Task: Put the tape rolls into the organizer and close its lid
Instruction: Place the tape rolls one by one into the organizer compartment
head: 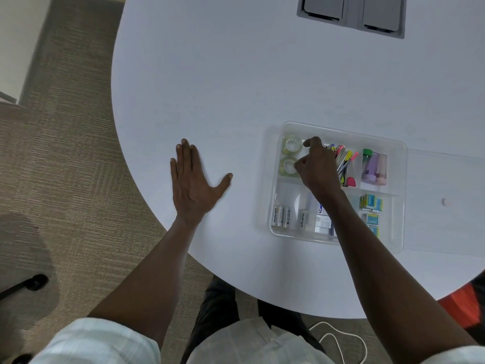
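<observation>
A clear plastic organizer (274,179) sits on the white table to my right. Two clear tape rolls lie flat in its far-left compartment, one (291,145) behind the other (287,167). My right hand (319,164) is over that compartment, fingers curled and apart. Its thumb tip is at the rim of the nearer roll and its index tip is beside the farther roll. Nothing is pinched between them. My left hand (193,183) rests flat on the table left of the organizer, fingers spread. The transparent lid (446,179) lies folded open to the right.
Other compartments hold coloured pens (346,161), small tubes (374,166), batteries (282,216) and small blue-yellow boxes (371,203). A grey power hatch (351,14) is set into the table's far side. The table's curved edge runs near me, with carpet to the left.
</observation>
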Demonstrator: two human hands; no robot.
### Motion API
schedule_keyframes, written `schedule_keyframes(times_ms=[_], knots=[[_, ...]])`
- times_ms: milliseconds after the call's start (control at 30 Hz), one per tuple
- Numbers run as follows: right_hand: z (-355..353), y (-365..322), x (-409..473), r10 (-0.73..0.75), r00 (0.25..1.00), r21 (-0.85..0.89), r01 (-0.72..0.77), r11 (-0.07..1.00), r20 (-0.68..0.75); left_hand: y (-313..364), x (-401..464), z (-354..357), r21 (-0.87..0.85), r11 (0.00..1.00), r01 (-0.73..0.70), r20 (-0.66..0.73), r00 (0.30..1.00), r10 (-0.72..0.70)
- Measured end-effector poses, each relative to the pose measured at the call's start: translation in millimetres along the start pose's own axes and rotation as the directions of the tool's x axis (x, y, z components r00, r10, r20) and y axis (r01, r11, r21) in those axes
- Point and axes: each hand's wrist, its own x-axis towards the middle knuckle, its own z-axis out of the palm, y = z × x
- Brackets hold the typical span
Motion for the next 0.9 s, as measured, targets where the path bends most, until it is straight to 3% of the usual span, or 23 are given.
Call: schedule_keyframes(times_ms=[233, 633, 900], knots=[[4, 3, -2, -0.018, 0.999, 0.012, 0.019, 1.0, -0.035, 0, 0, 0, 0.008, 1.0, -0.001, 0.002, 1.0, 0.001], [-8, 5, -9, -0.055, 0.997, 0.064, 0.052, 0.997, 0.054, -1, 0, 2, 0.02, 1.0, -0.013, 0.02, 1.0, 0.012], [-39, 8, -30, -0.142, 0.989, 0.091, 0.145, 0.985, -0.035, 2, 2, -7, -0.103, 0.995, 0.011, 0.159, 0.987, 0.006]])
